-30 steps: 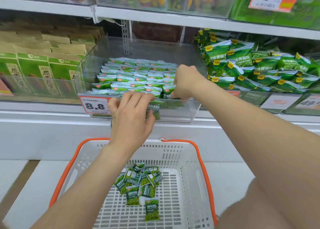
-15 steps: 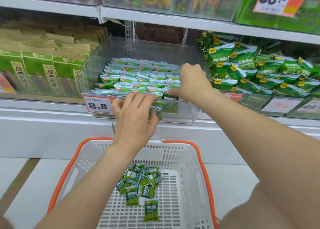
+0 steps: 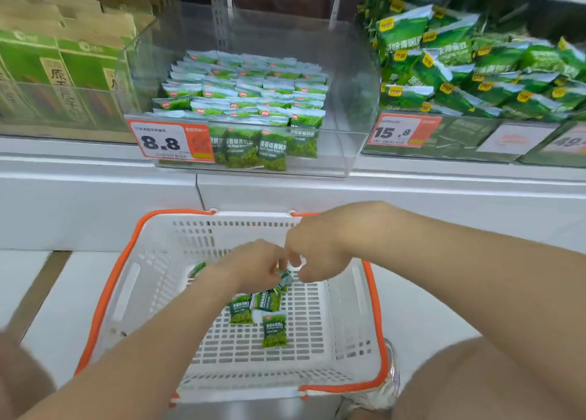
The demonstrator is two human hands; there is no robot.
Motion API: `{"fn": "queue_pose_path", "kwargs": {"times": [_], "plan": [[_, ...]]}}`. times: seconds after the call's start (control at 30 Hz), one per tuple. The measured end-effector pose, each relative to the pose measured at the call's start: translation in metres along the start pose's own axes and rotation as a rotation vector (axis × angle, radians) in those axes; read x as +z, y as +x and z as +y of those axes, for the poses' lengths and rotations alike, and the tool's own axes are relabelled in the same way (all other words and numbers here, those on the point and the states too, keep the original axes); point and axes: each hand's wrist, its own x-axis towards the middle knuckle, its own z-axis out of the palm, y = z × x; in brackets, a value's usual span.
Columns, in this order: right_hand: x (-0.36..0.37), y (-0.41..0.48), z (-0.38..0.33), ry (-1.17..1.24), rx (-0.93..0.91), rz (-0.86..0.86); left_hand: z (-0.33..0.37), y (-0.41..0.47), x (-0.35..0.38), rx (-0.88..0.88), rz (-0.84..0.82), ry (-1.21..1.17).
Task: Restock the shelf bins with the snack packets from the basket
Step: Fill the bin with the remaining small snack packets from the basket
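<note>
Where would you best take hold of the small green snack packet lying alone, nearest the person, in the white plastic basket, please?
Pinch the lone green packet across its two long side edges, coming straight down from above. It lies flat, face up, on the slatted floor of the white basket, with bare floor at both sides and the other packets only beyond its top end.

left grip [image 3: 253, 269]: low, fingers curled | right grip [image 3: 312, 251]: low, fingers curled

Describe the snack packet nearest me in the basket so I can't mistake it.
Find the white, orange-rimmed basket below the clear shelf bin. On its floor lie green packets. Yours, the lone packet, is nearest the camera, in front of the side-by-side pair.
</note>
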Motion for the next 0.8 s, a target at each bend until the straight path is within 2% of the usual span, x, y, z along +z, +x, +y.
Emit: {"fn": "queue_pose_path", "kwargs": {"times": [0.1, 0.17, 0.3, 0.43, 0.6, 0.7, 0.8], "plan": [[0.025, 0.020, -0.014, -0.120, -0.041, -0.004, -0.006, 0.004, 0.062, -0.054, -0.322, -0.031], [0.035, 0.027, -0.020, -0.143, -0.054, 0.022, -0.004, 0.002, 0.092, -0.076, -0.480, 0.067], [0.047, 0.033, -0.019, -0.143, -0.074, 0.015, -0.004, -0.003, 0.138, -0.009, -0.627, 0.244], [0.047, 0.034, -0.014, -0.145, -0.042, 0.013, -0.002, -0.007, 0.165, 0.027, -0.665, 0.342], [0.044, 0.038, -0.007, -0.108, -0.039, 0.040, -0.014, 0.000, 0.175, 0.040, -0.579, 0.346], [0.039, 0.040, -0.007, -0.109, -0.039, 0.043, -0.018, 0.001, 0.166, -0.027, -0.533, 0.245], [0.031, 0.038, -0.008, -0.113, -0.038, 0.059, -0.018, 0.004, 0.157, -0.103, -0.402, -0.028]]}}
